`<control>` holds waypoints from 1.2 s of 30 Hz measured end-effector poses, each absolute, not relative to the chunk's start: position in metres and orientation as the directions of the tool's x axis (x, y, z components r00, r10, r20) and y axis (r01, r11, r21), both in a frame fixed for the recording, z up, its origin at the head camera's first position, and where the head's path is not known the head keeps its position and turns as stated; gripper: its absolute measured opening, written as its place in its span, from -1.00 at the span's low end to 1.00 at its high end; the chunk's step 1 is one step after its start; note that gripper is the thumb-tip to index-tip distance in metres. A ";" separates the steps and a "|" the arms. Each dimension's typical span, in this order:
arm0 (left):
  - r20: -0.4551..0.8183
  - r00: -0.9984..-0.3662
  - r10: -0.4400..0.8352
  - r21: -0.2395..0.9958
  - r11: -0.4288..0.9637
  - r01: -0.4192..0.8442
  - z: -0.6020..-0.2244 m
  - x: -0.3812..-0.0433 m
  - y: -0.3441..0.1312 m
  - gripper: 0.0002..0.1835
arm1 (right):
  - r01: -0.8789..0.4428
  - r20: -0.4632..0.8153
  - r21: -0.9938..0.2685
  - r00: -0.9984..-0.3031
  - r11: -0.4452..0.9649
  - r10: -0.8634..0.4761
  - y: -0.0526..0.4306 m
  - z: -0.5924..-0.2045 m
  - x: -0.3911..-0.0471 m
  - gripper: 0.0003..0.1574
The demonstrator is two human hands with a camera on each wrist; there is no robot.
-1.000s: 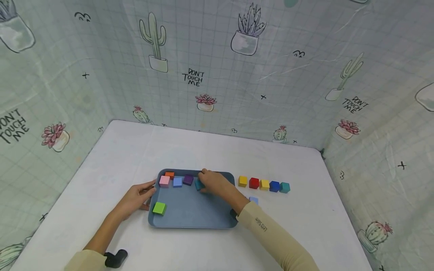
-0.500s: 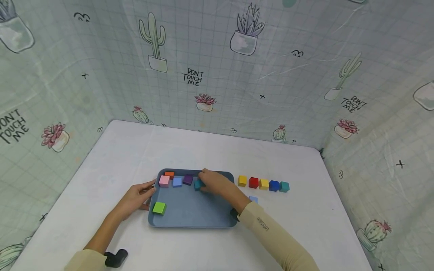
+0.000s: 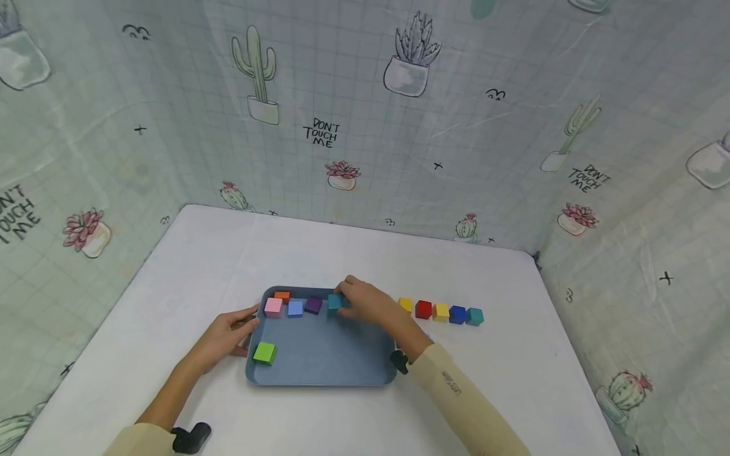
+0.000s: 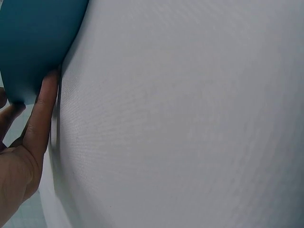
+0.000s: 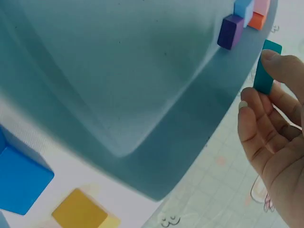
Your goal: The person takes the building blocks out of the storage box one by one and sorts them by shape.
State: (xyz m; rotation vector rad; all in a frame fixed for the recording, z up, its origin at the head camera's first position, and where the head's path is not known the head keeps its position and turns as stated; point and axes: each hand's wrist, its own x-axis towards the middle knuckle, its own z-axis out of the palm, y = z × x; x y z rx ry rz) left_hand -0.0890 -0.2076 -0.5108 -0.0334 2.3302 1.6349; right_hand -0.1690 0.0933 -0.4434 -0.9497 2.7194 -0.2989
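Note:
In the head view a blue-grey tray [image 3: 319, 384] lies on the white table. My right hand [image 3: 367, 307] reaches over its back part and pinches a teal block [image 3: 334, 304] between thumb and fingers. The right wrist view shows the teal block [image 5: 268, 69] under the thumb, overlapping the tray's wall. Left of it in the tray stand a purple block [image 3: 313, 305], a light blue block [image 3: 295, 308], a pink block [image 3: 274, 308] and an orange block [image 3: 282, 296]. A green block [image 3: 265, 353] sits front left. My left hand [image 3: 225, 335] touches the tray's left side with extended fingers.
Right of the tray a row runs across the table: a yellow block [image 3: 405, 304], a red block [image 3: 423, 309], another yellow block [image 3: 440, 312], a dark blue block [image 3: 457, 315] and a second teal block [image 3: 474, 316]. A cactus-print cloth [image 3: 365, 139] hangs behind.
The right hand and the teal block have risen slightly toward the tray's back wall, and more of the block shows. The left hand stays at the tray's side.

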 end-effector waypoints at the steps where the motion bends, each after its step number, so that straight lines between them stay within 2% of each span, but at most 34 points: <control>1: -0.252 -0.956 0.150 0.917 0.353 -0.186 -0.511 -0.089 -0.208 -0.35 | -0.581 -0.157 -0.286 -0.756 0.762 -0.635 0.095 -0.442 -0.169 -0.50; 7: -0.262 -0.953 0.153 0.917 0.346 -0.196 -0.510 -0.090 -0.208 -0.34 | -0.559 -0.131 -0.374 -0.758 0.740 -0.639 0.106 -0.436 -0.168 -0.50; 15: -0.269 -0.953 0.140 0.911 0.357 -0.205 -0.509 -0.090 -0.209 -0.34 | -0.584 -0.090 -0.410 -0.739 0.701 -0.668 0.117 -0.424 -0.163 -0.51; 36: -0.285 -0.947 0.151 0.918 0.329 -0.224 -0.507 -0.090 -0.207 -0.33 | -0.497 -0.070 -0.481 -0.800 0.723 -0.596 0.159 -0.427 -0.150 -0.54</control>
